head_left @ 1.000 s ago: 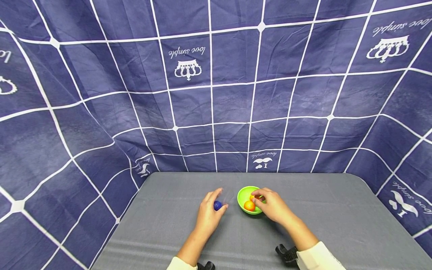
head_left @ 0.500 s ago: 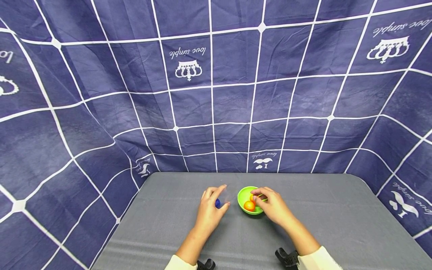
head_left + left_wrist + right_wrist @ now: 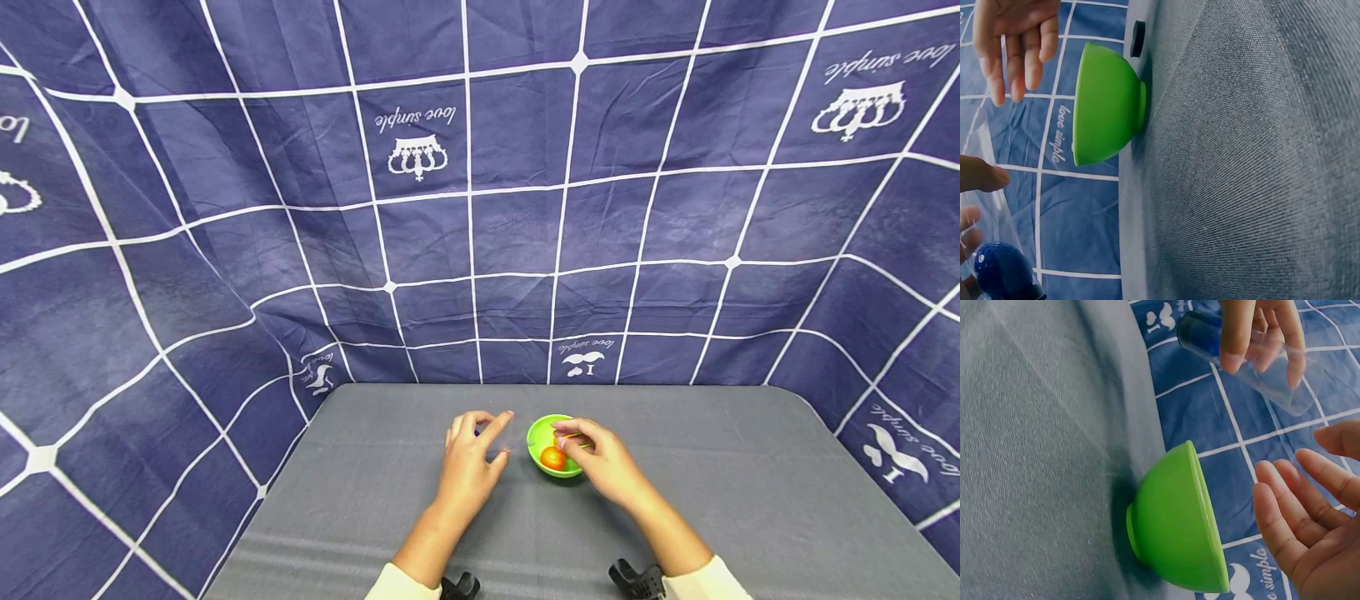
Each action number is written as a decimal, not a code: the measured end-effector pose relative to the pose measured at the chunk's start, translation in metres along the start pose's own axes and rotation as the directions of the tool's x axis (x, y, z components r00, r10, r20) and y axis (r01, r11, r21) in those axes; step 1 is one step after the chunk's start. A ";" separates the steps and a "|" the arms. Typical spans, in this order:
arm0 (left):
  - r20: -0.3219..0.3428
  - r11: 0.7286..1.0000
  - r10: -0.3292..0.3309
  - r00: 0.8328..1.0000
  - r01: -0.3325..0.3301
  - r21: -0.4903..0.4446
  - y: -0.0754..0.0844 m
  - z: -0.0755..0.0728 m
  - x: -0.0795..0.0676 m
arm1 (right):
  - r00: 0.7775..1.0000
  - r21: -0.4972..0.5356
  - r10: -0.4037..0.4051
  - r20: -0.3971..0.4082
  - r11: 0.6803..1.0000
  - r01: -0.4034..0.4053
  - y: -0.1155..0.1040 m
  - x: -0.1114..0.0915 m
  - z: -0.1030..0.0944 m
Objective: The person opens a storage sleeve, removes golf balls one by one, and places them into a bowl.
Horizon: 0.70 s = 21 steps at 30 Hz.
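Observation:
My left hand [image 3: 467, 467] grips a clear plastic cup [image 3: 1288, 400], which tilts with its upper end toward the green bowl [image 3: 1172, 519]. A dark blue ball [image 3: 1000, 269] sits low inside the cup; in the head view the hand hides most of it. The bowl stands upright on the table, with an orange ball [image 3: 553, 458] in it and more orange partly hidden behind my right fingers. My right hand [image 3: 607, 467] hovers over the bowl's right side. In the right wrist view its fingers are loosely bent, with nothing between them.
The grey cloth-covered table [image 3: 360, 500] reaches back to a blue curtain [image 3: 517, 233] with white lines, which also closes in both sides. A small black object [image 3: 1137, 39] shows beyond the bowl in the left wrist view.
My left hand has turned and risen slightly, tipping the cup toward the bowl. The blue ball has gone mostly behind the fingers in the head view. The right hand has hardly moved.

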<state>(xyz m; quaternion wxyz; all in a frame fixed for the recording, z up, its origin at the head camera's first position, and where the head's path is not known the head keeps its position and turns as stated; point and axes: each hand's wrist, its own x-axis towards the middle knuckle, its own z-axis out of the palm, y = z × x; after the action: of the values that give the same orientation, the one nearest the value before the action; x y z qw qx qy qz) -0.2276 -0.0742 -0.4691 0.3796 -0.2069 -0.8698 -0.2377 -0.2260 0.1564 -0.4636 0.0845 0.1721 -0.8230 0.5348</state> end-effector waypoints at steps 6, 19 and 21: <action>0.009 0.994 0.082 0.997 -0.082 0.070 0.000 0.000 0.000 | 0.997 0.155 0.038 0.061 0.987 -0.047 -0.002 -0.002 0.002; 0.048 0.976 0.157 0.986 -0.163 0.143 0.004 -0.001 0.003 | 0.990 0.284 0.037 0.137 0.956 -0.075 -0.002 -0.006 0.008; 0.055 0.974 0.164 0.985 -0.171 0.151 0.004 -0.002 0.004 | 0.989 0.305 0.027 0.144 0.950 -0.070 -0.002 -0.006 0.008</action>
<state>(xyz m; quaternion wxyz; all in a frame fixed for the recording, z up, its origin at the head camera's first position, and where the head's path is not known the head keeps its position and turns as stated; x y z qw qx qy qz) -0.2265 -0.0710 -0.4643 0.3946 -0.2543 -0.8730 -0.1321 -0.2192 0.1492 -0.4673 -0.0137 0.1996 -0.7369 0.6458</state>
